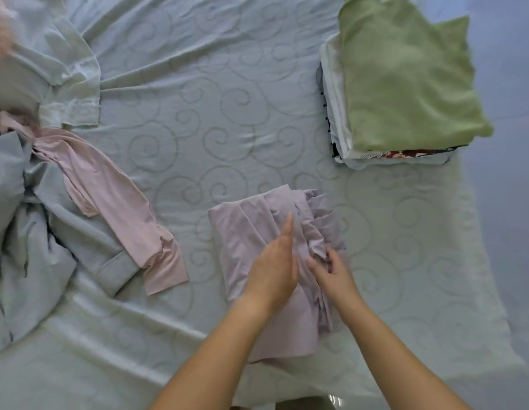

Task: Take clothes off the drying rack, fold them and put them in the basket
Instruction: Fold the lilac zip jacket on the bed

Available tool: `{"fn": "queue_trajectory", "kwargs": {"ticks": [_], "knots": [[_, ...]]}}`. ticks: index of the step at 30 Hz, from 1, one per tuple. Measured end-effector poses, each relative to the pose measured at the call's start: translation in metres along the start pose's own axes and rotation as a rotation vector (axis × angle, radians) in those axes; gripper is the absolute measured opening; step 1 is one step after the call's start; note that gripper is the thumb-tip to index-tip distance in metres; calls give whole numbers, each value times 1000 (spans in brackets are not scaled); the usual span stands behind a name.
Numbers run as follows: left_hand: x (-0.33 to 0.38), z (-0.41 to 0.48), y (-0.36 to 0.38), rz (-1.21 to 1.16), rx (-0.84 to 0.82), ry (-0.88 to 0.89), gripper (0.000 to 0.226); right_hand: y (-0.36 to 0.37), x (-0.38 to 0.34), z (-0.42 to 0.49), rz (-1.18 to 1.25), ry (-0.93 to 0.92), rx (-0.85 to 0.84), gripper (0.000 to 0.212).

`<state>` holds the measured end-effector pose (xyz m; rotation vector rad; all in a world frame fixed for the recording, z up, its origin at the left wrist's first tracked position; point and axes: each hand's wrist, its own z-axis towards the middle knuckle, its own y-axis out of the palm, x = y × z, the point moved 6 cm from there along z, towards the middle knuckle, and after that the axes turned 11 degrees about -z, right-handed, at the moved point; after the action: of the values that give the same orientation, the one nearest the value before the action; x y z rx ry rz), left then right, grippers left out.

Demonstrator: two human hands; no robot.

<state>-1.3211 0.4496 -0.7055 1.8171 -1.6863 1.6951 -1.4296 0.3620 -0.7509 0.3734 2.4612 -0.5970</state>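
- Nearest, the lilac garment (239, 229) is seen part-folded on the bed (198, 113), close to its near edge. The left hand (272, 261) is laid flat on it with fingers straight, and bunched cloth at its right side is pinched by the curled right hand (331, 270).
- That bunch is best drawn out and smoothed while the flat half is held down, so that the edges are squared before the next fold.
- An unfolded pile (35, 232) is seen at the left, cut off by the frame.
- A folded stack (405, 84) is set far right, well apart from the garment; its lower layers can hardly be made out.
- No basket or rack is shown.
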Motion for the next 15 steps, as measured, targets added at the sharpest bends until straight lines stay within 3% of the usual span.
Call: {"fn": "queue_trajectory", "kwargs": {"ticks": [4,11,15], "knots": [[-3,26,15,197,-177,77,76,17,7,-22,-265,-35,51,82],[-14,45,28,392,-272,101,73,0,39,-27,-451,-14,264,84],[-26,32,21,460,-131,100,75,-14,39,-24,-458,14,357,91]]}}
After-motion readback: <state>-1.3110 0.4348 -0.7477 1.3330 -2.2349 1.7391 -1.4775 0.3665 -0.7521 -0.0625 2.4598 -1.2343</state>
